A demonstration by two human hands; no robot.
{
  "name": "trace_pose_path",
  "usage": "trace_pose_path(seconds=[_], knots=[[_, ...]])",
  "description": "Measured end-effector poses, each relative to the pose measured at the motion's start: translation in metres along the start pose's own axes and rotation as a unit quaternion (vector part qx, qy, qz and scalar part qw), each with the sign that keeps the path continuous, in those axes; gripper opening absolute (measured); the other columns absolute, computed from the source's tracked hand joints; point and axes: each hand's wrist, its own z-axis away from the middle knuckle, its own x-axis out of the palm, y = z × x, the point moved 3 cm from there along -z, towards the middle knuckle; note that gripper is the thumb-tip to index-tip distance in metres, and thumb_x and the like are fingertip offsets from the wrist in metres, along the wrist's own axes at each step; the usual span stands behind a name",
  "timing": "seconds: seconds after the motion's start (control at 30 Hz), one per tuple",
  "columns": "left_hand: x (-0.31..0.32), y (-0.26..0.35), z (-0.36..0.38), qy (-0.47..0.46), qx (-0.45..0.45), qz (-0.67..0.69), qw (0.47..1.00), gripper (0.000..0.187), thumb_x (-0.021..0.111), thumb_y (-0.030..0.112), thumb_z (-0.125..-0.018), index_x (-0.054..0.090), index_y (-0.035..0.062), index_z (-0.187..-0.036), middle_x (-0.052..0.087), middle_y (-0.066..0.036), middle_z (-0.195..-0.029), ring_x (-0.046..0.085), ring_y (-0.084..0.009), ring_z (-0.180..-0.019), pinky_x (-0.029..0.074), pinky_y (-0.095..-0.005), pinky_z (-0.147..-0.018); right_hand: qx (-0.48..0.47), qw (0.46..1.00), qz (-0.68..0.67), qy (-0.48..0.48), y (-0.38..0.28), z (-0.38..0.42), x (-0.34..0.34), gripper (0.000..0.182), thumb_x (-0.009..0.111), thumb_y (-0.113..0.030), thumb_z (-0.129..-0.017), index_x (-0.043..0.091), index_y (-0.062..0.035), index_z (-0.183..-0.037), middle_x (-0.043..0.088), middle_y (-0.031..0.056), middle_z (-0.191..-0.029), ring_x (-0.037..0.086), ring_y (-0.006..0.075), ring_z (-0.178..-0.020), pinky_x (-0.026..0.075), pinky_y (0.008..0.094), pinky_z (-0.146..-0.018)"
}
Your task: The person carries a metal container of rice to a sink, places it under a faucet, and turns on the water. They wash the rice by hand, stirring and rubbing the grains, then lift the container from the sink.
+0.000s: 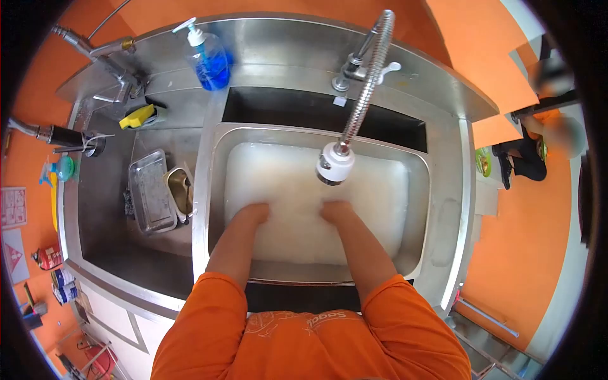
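Observation:
A large rectangular metal pan (415, 215) sits in the right sink, holding whitish, cloudy water (297, 237). My left hand (258, 212) dips into it left of the middle, sunk past the wrist. To its right, my right hand (334, 209) is under the surface too, a short gap away. The murky water hides the fingers of both hands, along with anything they touch. Above and just beyond my right hand hangs the white spray head (335, 163) of a coiled tap hose (367, 88).
In the left sink lie a shallow metal tray (152, 193) and a smaller metal container (180, 190). A yellow sponge (137, 116) and a pump bottle of blue liquid (212, 66) are at the back. Another tap (76, 138) reaches in from the left. A person (529, 158) is far right.

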Motion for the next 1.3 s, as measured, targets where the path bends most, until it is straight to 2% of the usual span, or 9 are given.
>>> trace_pose_path(seconds=[0.3, 0.47, 0.63, 0.73, 0.87, 0.93, 1.0, 1.13, 1.3], knots=[[-0.019, -0.006, 0.037, 0.002, -0.076, -0.045, 0.996, 0.030, 0.042, 0.014, -0.075, 0.057, 0.0054, -0.101, 0.054, -0.016, -0.108, 0.052, -0.0310, -0.099, 0.040, -0.0410, -0.085, -0.061, 0.990, 0.101, 0.080, 0.057, -0.005, -0.004, 0.030, 0.037, -0.019, -0.080, 0.059, -0.0026, -0.093, 0.054, 0.0174, -0.106, 0.052, 0.0303, -0.098, 0.041, 0.0407, -0.083], [-0.009, 0.005, 0.047, -0.035, -0.109, -0.052, 0.992, 0.031, 0.041, 0.015, -0.079, 0.056, 0.0033, -0.104, 0.053, -0.017, -0.110, 0.050, -0.0329, -0.103, 0.037, -0.0434, -0.089, 0.035, 0.998, 0.004, 0.054, 0.101, 0.020, 0.013, 0.038, 0.033, -0.026, -0.085, 0.058, 0.0004, -0.095, 0.054, 0.0212, -0.103, 0.050, 0.0331, -0.098, 0.035, 0.0397, -0.090], [-0.001, 0.036, 0.090, -0.145, -0.099, -0.153, 0.972, 0.056, 0.040, 0.036, -0.079, 0.037, 0.0027, -0.124, 0.029, -0.018, -0.132, 0.026, -0.0374, -0.122, 0.020, -0.0464, -0.100, 0.006, 1.000, 0.001, -0.019, 0.107, 0.063, 0.029, 0.046, 0.029, -0.034, -0.087, 0.057, 0.0007, -0.098, 0.051, 0.0223, -0.108, 0.049, 0.0366, -0.099, 0.033, 0.0392, -0.092], [0.004, 0.050, 0.108, -0.009, -0.091, -0.142, 0.986, 0.066, 0.041, 0.041, -0.077, 0.028, 0.0027, -0.129, 0.021, -0.019, -0.135, 0.019, -0.0389, -0.124, 0.019, -0.0488, -0.099, -0.032, 0.990, 0.124, 0.060, 0.118, 0.063, 0.059, 0.058, 0.031, -0.045, -0.085, 0.046, 0.0031, -0.113, 0.043, 0.0247, -0.118, 0.048, 0.0398, -0.098, 0.032, 0.0411, -0.093], [0.007, 0.062, 0.103, -0.035, -0.128, -0.047, 0.990, 0.071, 0.044, 0.042, -0.075, 0.023, 0.0048, -0.131, 0.020, -0.021, -0.135, 0.021, -0.0370, -0.124, 0.021, -0.0439, -0.100, 0.070, 0.995, -0.049, -0.043, 0.074, 0.085, 0.047, 0.087, 0.040, -0.059, -0.076, 0.014, 0.0059, -0.129, 0.026, 0.0273, -0.128, 0.034, 0.0420, -0.110, 0.026, 0.0439, -0.096], [0.028, 0.059, 0.072, -0.087, -0.009, -0.079, 0.993, 0.062, 0.045, 0.037, -0.075, 0.035, 0.0032, -0.125, 0.032, -0.022, -0.129, 0.033, -0.0329, -0.119, 0.027, -0.0381, -0.098, 0.092, 0.975, -0.150, -0.135, 0.053, 0.098, 0.037, 0.093, 0.041, -0.060, -0.075, 0.005, 0.0041, -0.131, 0.016, 0.0262, -0.133, 0.021, 0.0426, -0.121, 0.018, 0.0443, -0.101], [-0.011, 0.106, 0.107, -0.205, 0.115, -0.135, 0.963, 0.053, 0.047, 0.035, -0.074, 0.047, -0.0015, -0.113, 0.045, -0.023, -0.117, 0.046, -0.0306, -0.108, 0.033, -0.0352, -0.093, 0.008, 0.981, -0.159, -0.112, 0.020, 0.087, 0.035, 0.106, 0.056, -0.058, -0.067, 0.003, 0.0130, -0.127, 0.037, 0.0325, -0.118, 0.047, 0.0382, -0.101, 0.040, 0.0383, -0.085], [0.004, 0.112, 0.088, -0.080, 0.103, -0.014, 0.991, 0.043, 0.049, 0.031, -0.074, 0.054, -0.0012, -0.103, 0.052, -0.022, -0.107, 0.050, -0.0329, -0.101, 0.036, -0.0380, -0.088, -0.073, 0.990, -0.078, -0.087, -0.022, 0.070, 0.032, 0.101, 0.057, -0.052, -0.069, 0.008, 0.0147, -0.126, 0.040, 0.0309, -0.116, 0.048, 0.0352, -0.101, 0.039, 0.0364, -0.086], [-0.009, 0.114, 0.089, 0.126, 0.215, 0.298, 0.921, 0.044, 0.056, 0.023, -0.073, 0.048, 0.0015, -0.110, 0.050, -0.021, -0.108, 0.043, -0.0324, -0.108, 0.036, -0.0376, -0.089, -0.232, 0.900, -0.369, 0.012, -0.020, 0.080, 0.007, 0.061, 0.057, -0.036, -0.075, 0.037, 0.0006, -0.120, 0.046, 0.0221, -0.114, 0.046, 0.0322, -0.104, 0.036, 0.0372, -0.090]])
